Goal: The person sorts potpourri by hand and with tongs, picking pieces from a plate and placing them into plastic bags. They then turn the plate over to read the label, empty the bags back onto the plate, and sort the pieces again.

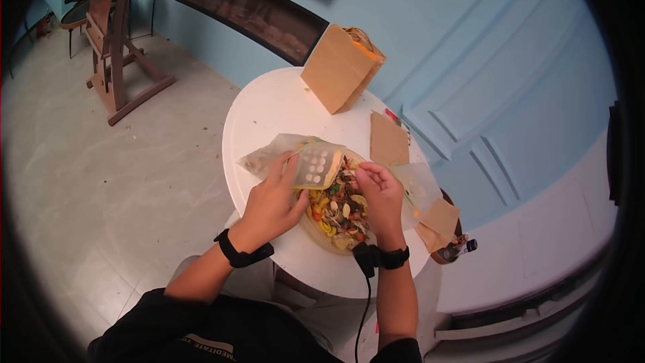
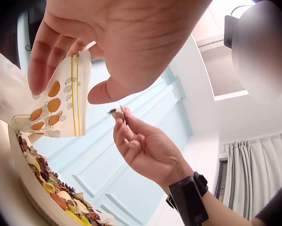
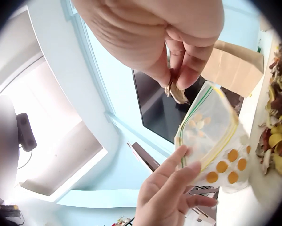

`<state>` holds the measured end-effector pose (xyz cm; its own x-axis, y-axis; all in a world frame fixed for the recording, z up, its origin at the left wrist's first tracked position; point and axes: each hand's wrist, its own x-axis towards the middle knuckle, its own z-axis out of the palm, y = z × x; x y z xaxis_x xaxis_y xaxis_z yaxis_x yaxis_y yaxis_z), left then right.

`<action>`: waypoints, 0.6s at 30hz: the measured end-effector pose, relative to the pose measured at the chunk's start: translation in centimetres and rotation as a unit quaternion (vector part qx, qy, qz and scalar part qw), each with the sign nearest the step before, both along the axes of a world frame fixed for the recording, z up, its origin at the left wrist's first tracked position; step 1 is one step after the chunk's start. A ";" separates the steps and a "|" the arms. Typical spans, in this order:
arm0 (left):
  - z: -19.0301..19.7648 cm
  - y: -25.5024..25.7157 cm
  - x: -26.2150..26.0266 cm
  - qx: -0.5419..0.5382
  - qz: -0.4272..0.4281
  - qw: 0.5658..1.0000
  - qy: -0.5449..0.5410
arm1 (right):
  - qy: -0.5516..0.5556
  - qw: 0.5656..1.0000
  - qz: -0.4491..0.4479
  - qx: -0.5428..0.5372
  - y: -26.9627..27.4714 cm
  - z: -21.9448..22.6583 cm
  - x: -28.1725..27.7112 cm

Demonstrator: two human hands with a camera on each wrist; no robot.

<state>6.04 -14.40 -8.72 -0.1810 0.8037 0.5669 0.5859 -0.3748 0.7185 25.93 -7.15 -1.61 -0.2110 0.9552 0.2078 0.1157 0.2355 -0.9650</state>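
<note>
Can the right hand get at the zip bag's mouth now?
Likely yes: the zip bag gapes open near the right hand, with nothing visible between them, though that hand already pinches a dried piece.

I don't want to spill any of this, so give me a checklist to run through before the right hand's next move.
1. Left hand holding the translucent, dotted plastic zip bag: ok, fingers at its edge.
2. Bag mouth open: ok.
3. Right hand gripping the small, brownish dried piece: ok, pinched between fingertips.
4. Piece inside the bag: not ok, it is outside.
5. Round, pale bowl of colourful dried pieces resting on the white table: ok.
6. Bag's bottom free of leaks: cannot tell.
</note>
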 end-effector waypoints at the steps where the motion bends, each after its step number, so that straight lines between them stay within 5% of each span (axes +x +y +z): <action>1: 0.1 0.0 0.2 0.000 -0.011 1.000 -0.002 | 0.000 1.000 0.018 0.007 -0.2 0.2 -1.0; 3: -0.1 0.2 0.4 0.007 -0.014 1.000 0.004 | 0.000 0.998 0.052 0.023 -0.5 0.2 -3.1; 7: -0.4 0.7 -0.2 0.028 -0.007 0.999 -0.014 | -0.144 0.953 -0.084 0.254 -0.9 -0.7 -2.9; 10: 0.0 0.6 -1.2 0.014 -0.004 0.997 -0.073 | -0.220 0.959 -0.074 0.165 -1.3 -1.7 -1.8; 13: 0.1 0.9 -1.8 0.022 0.013 0.996 -0.087 | -0.375 0.911 0.044 0.164 -0.4 -3.8 -1.3; 16: -0.5 1.2 -1.7 0.047 0.018 0.995 -0.085 | -0.438 0.843 0.105 0.296 -0.2 -5.8 -2.0; 18: -0.4 0.7 -1.8 0.025 0.013 0.996 -0.090 | -0.459 0.835 0.109 0.284 -0.3 -6.1 -2.3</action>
<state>4.23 -13.67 -9.09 -0.3042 0.7693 0.5619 0.4589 -0.3985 0.7941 23.58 -7.40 -7.68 -0.6858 0.6760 0.2696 0.6399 0.7366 -0.2191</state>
